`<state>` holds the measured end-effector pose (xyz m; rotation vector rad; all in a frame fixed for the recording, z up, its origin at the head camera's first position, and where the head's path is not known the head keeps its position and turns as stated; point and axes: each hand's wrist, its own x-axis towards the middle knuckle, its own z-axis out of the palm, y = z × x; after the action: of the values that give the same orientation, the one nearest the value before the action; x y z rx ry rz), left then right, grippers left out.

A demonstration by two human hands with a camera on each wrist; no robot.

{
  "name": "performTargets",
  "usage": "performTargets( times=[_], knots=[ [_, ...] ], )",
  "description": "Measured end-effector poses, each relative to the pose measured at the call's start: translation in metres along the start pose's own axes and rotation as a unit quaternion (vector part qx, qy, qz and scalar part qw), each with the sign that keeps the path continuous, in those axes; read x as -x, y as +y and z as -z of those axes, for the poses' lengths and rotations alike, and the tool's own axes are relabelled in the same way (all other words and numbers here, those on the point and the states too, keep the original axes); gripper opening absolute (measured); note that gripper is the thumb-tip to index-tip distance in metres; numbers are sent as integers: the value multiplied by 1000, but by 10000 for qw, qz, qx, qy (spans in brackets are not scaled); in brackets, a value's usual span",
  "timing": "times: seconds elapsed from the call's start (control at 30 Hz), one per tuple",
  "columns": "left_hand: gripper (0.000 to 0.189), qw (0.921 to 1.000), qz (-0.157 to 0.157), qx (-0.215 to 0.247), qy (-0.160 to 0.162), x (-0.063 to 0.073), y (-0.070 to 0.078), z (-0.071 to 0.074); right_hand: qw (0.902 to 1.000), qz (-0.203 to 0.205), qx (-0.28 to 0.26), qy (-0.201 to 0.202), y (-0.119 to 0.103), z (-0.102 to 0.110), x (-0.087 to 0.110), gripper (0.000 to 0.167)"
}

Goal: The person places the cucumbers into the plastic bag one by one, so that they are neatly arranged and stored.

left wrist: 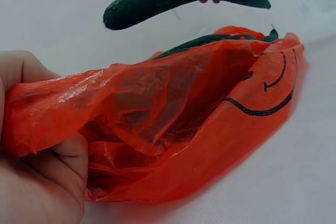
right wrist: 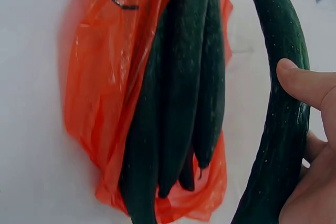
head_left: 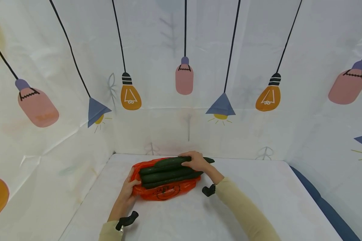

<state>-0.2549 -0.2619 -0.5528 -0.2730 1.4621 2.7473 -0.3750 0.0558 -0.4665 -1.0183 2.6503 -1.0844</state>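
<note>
My right hand [head_left: 196, 161] grips a dark green cucumber [right wrist: 283, 114] around its middle, thumb on one side and fingers on the other. In the left wrist view this curved cucumber [left wrist: 152, 4] hangs above the bag, with a gap beneath it. Several more cucumbers [head_left: 166, 175] lie side by side in a red plastic bag [head_left: 184, 188], their ends showing at its opening in the right wrist view. At the left end of the bag, my left hand [head_left: 128, 186] holds the gathered plastic between thumb and fingers. Black print marks the bag's front.
The bag lies on a white-covered table [head_left: 259, 201] near its back edge. Behind and beside it hang white sheets [head_left: 163, 130] printed with lamps. Black bands [head_left: 209, 190] sit on both wrists. Dark blue material [head_left: 319, 201] shows past the table's right edge.
</note>
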Motion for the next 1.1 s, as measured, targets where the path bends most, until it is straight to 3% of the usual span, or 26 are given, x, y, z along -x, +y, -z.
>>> performTargets(
  times=[0.33, 0.67, 0.9, 1.1],
  knots=[
    [91, 9998, -97, -135, 101, -2, 0, -3, 9994, -68, 239, -253, -14, -17, -7, 39],
    [90, 9997, -154, -143, 155, -3, -2, -5, 9994, -87, 185, -295, -19, -36, -17, 38],
    [90, 9997, -198, 101, 126, -3, -2, -8, 9989, -79, 365, -280, -24, -46, -25, 39],
    [89, 9995, -212, -56, 211, -1, -2, -8, 9990, -31, 341, -290, -28, -54, -26, 37]
  ],
)
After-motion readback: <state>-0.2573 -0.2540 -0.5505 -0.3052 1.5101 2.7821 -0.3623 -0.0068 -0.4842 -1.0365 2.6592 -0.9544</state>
